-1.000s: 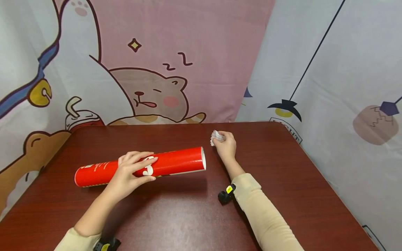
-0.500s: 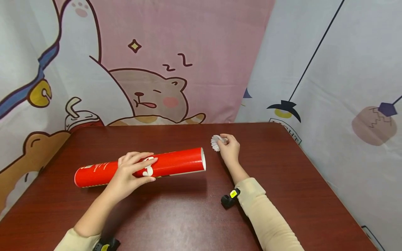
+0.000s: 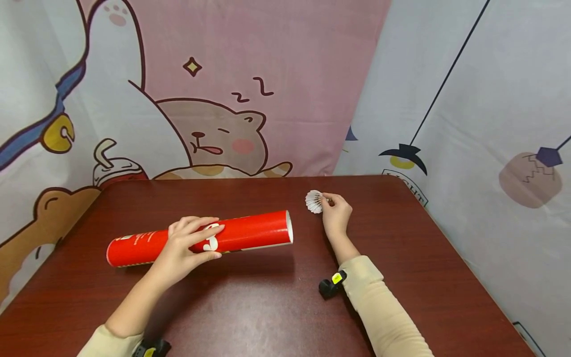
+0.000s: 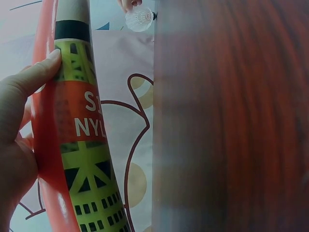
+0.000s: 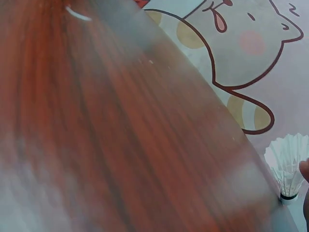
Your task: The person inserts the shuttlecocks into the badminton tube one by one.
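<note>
My left hand grips a long red shuttlecock tube around its middle. The tube slants, its right end raised above its shadow, and that pale-rimmed end faces the right hand. Green and black print and white letters show on the tube's side in the left wrist view. Behind and right of the tube's end, my right hand pinches a white feathered shuttlecock between thumb and fingers, skirt pointing left. In the right wrist view the shuttlecock is at the right edge, with only a fingertip in sight.
Both arms reach over a dark red-brown wooden table. A cloth backdrop with cartoon animals hangs right behind its far edge. Black wrist cameras sit at the cuffs.
The right hand has moved a little right and toward me, turning the shuttlecock so that its skirt opens leftward. The left hand and the tube have stayed in place.
</note>
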